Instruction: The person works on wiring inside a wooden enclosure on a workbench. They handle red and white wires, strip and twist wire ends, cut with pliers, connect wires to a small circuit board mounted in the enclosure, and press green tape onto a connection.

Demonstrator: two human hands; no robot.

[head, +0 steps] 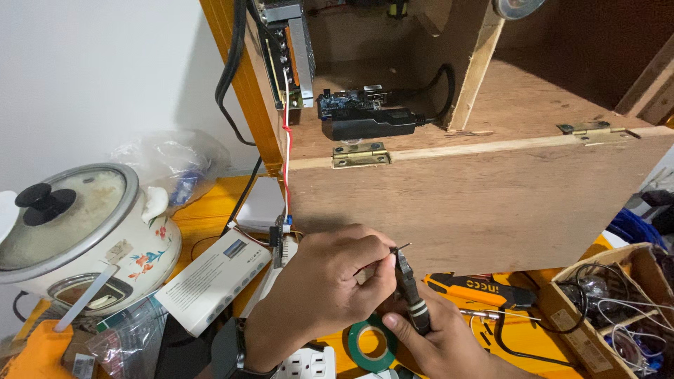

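**Wire end held up to the pliers below the wooden box**

Just below the hinged wooden box point(491, 189), the left hand point(330, 281) pinches a thin wire point(401, 247) between thumb and forefinger, steadying its tip for the tool. The right hand point(439, 340) grips dark pliers point(411, 288) by the striped handle, their nose meeting the wire. The wire looks short, fine and stiff, its free end poking right. Green tape roll point(371, 344) lies below the box, under both hands.
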